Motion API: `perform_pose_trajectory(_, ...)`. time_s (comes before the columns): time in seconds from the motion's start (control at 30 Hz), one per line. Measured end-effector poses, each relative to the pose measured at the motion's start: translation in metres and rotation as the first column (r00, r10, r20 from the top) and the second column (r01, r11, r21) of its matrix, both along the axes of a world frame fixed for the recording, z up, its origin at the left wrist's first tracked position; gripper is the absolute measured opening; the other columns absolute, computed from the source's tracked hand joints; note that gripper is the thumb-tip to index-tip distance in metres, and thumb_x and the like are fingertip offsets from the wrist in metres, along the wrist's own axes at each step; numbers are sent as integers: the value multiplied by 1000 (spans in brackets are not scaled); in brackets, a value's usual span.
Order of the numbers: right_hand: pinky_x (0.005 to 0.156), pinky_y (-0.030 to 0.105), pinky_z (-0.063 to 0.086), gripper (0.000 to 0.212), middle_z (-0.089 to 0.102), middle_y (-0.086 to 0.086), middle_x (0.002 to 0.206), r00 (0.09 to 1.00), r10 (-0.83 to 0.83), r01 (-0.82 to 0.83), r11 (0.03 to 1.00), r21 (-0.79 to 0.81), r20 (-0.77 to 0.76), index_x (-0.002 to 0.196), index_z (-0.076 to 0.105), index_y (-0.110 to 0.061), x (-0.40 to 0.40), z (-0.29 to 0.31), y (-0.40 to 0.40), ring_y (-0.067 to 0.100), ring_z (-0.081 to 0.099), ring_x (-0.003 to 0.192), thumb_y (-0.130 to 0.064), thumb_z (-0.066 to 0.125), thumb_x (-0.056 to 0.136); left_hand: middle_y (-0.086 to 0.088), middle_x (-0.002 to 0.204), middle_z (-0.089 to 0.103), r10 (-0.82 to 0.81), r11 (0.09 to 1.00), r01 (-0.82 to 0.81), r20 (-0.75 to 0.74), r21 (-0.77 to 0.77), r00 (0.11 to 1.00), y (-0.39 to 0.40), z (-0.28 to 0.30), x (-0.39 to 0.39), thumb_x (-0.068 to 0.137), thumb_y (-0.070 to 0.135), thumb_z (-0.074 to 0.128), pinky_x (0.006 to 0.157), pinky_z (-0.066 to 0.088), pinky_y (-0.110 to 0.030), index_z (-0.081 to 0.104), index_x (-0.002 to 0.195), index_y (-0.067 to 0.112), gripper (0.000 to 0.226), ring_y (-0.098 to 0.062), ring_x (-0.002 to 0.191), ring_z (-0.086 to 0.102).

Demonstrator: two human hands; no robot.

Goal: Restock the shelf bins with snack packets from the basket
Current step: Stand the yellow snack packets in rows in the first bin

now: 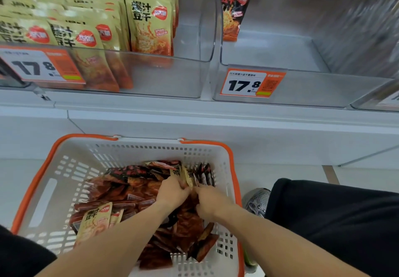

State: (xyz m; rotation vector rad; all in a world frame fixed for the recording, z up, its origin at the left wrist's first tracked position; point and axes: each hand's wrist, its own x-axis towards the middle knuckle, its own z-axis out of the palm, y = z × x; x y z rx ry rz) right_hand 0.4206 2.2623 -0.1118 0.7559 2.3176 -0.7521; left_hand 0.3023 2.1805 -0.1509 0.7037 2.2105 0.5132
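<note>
**Both hands in the basket, gathering packets for the near-empty bin**

The shelf spans the top of the view. At eleven o'clock the left bin [151,78] stands well stocked with upright yellow packets [151,22]. At one o'clock the right bin [302,86] holds only a couple of dark packets [234,9] leaning in its back left corner, the rest of its floor bare.

Below, the white basket [43,190] with its orange rim fills six to seven o'clock, heaped with dark red packets [129,192] and a few yellow ones.

The left hand [172,191] is curled round a small upright bundle of packets [190,176] near the basket's far right corner; the right hand [212,204], just beside it, has its fingers bent into the pile, though whether it actually pinches a packet is hard to tell from here.

The bundle stands on end, long axis pointing up toward the shelf. The sparse bin lies at roughly one o'clock from the hands, so the right hand is the nearer, while the left seems to carry the load.
</note>
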Motion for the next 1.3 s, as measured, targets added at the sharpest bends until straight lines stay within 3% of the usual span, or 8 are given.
perform_pose_trajectory(0.27, 107, 49, 36, 68, 36, 19, 144, 966, 242, -259, 866, 429, 94, 148, 36, -1, 9, -2, -6, 38, 35, 130, -12, 64, 87, 1, 91, 64, 64, 996, -58, -95, 65, 993, 3, -6, 26, 92, 52, 58, 64, 50, -33, 53, 91, 24, 28, -25, 83, 67)
perform_pose_trajectory(0.47, 103, 46, 44, 61, 38, 17, 141, 980, 193, -200, 934, 295, 55, 144, 43, -5, 4, -1, 1, 36, 42, 124, -10, 61, 86, -3, 109, 43, 104, 995, -101, -168, 23, 980, -2, -1, 21, 88, 38, 71, 67, 45, -31, 56, 70, 24, 26, -23, 86, 56)
perform_pose_trajectory(0.57, 97, 44, 48, 44, 43, 14, 134, 997, 59, -49, 977, 208, -41, 132, 53, -11, -8, 8, 8, 35, 48, 121, -16, 58, 88, -2, 95, 59, 40, 999, -43, -106, -24, 994, -2, 23, -8, 84, 16, 72, 65, 48, -29, 59, 72, 19, 18, -19, 81, 60)
perform_pose_trajectory(0.67, 92, 44, 53, 50, 59, 12, 124, 962, -127, 150, 985, 81, -241, 137, 45, -13, -31, 31, 21, 32, 60, 111, -28, 56, 91, -4, 72, 57, -169, 985, 169, -36, -22, 985, 1, 75, -48, 84, 10, 67, 57, 39, -25, 55, 69, 12, 19, -19, 67, 54)
perform_pose_trajectory(0.83, 85, 36, 53, 70, 66, -1, 111, 874, -243, 202, 969, -141, -421, 136, 43, -19, -72, 103, 44, 17, 64, 97, -38, 79, 80, 4, 87, 59, -458, 886, 464, -137, 10, 878, -5, 189, -102, 86, 18, 76, 64, 46, -26, 53, 76, 24, 25, -14, 74, 56)
perform_pose_trajectory(1.0, 59, 24, 49, 27, 67, -7, 76, 680, -175, 151, 984, -97, -712, 88, 67, -14, -92, 192, 42, 4, 61, 66, -25, 87, 73, 8, 66, 68, -282, 852, 346, -211, 393, 936, -33, 271, -125, 85, 7, 76, 69, 54, -34, 58, 79, 17, 22, -10, 65, 66)
perform_pose_trajectory(1.2, 61, 22, 50, 27, 69, -15, 80, 224, 11, 243, 968, 67, -975, 88, 64, -27, -97, 296, 26, 0, 63, 71, -32, 87, 74, 10, 93, 72, 214, 558, 123, -286, 821, 934, -40, 320, -133, 87, 5, 74, 79, 53, -16, 65, 97, 22, 21, -2, 88, 69)
perform_pose_trajectory(1.3, 71, 22, 52, 30, 65, -13, 89, 80, 272, 369, 886, 282, -959, 103, 67, -14, -102, 321, 32, -2, 60, 77, -30, 81, 81, 6, 122, 62, 294, 592, 302, -549, 747, 783, -43, 314, -146, 94, 12, 66, 101, 39, -12, 59, 124, 13, 31, -4, 116, 57)
